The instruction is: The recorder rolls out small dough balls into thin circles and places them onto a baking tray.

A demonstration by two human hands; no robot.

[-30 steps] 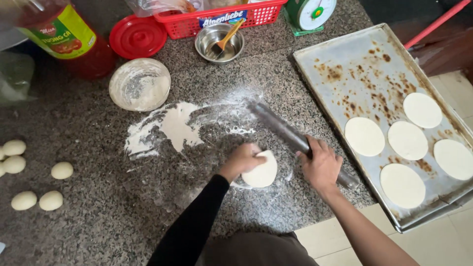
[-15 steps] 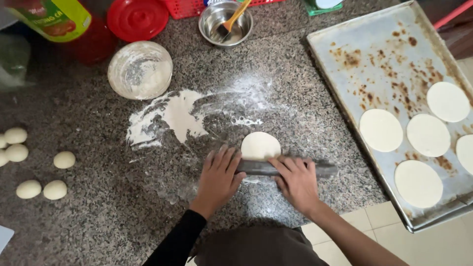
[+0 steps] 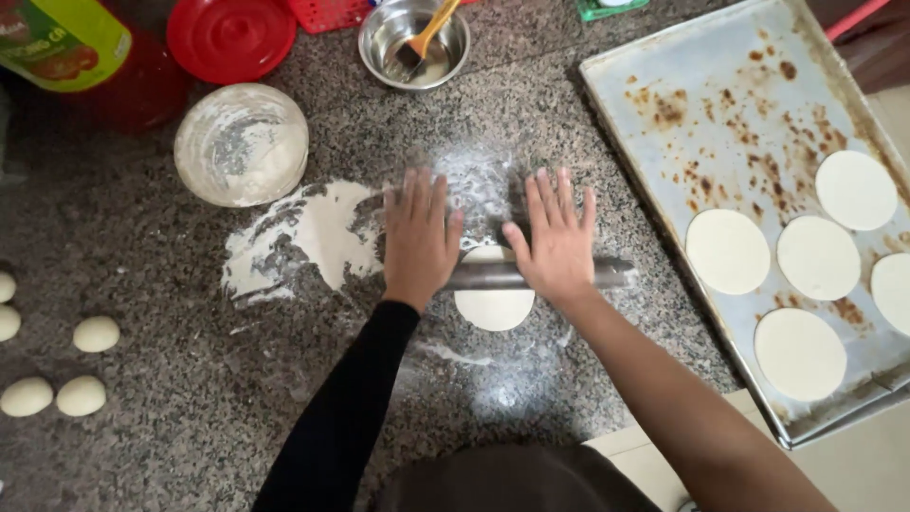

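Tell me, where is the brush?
The brush stands in the steel bowl at the top of the head view, right of the red lid.

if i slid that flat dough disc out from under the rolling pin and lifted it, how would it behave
The dough disc looks thin and soft, so it would probably droop and stretch rather than hold flat. Flour dusts the granite counter, so it likely slides free without much sticking. The rolling pin under the left hand and right hand is round and would probably roll if released.
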